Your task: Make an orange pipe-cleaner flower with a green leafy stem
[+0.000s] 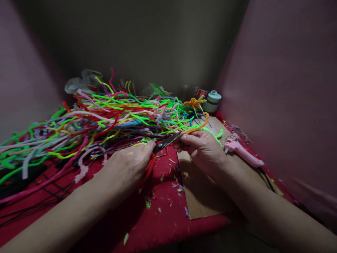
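Observation:
My left hand (131,160) is closed round the red handles of a pair of scissors (165,143), whose dark blades point up and to the right. An orange pipe cleaner (201,125) is pinched between the thumb and fingers of my right hand (201,149). Its free end curls up and back over that hand. The blade tips reach the pinched end of the pipe cleaner; whether they are cutting into it I cannot tell. Just behind both hands spreads a big heap of multicoloured pipe cleaners (126,114).
A pink glue gun (243,153) lies on a cardboard sheet (200,196) at the right. Near the back stand a pale green bottle (212,101) and an orange pipe-cleaner flower (194,103). Fluff scraps dot the red cloth (158,228). Dark wires (34,207) lie at the left.

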`<control>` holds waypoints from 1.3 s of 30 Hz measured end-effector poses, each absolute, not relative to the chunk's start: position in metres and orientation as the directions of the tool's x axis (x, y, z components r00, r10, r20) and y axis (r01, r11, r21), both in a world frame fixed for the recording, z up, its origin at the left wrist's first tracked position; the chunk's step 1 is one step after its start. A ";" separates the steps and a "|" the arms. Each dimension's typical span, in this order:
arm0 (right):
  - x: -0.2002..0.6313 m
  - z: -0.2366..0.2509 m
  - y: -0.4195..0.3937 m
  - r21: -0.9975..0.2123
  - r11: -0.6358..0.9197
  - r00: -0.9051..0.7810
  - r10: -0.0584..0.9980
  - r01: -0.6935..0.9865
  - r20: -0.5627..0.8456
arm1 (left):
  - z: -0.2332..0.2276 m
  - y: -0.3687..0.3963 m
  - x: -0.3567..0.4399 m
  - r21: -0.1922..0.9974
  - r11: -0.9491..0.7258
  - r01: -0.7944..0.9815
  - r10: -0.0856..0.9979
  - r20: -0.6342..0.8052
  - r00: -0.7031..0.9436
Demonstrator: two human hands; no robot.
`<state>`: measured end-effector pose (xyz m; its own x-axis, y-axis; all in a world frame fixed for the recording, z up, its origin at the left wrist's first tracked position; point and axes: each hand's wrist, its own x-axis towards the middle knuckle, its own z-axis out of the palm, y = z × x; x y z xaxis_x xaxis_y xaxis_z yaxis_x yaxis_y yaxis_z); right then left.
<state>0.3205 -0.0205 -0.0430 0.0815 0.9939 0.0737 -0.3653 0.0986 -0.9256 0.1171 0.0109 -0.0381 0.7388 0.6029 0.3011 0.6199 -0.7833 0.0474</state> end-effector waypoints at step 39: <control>0.320 -0.047 -0.021 -0.952 0.107 0.077 0.993 -0.287 0.088 | -0.032 0.009 0.121 0.393 -0.621 0.678 0.781 0.240 0.577</control>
<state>0.3202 -0.0213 -0.0473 0.0769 0.9931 0.0885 -0.2874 0.1070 -0.9518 0.1211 0.0092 -0.0317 0.5766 0.7810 0.2400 0.6777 -0.6213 0.3934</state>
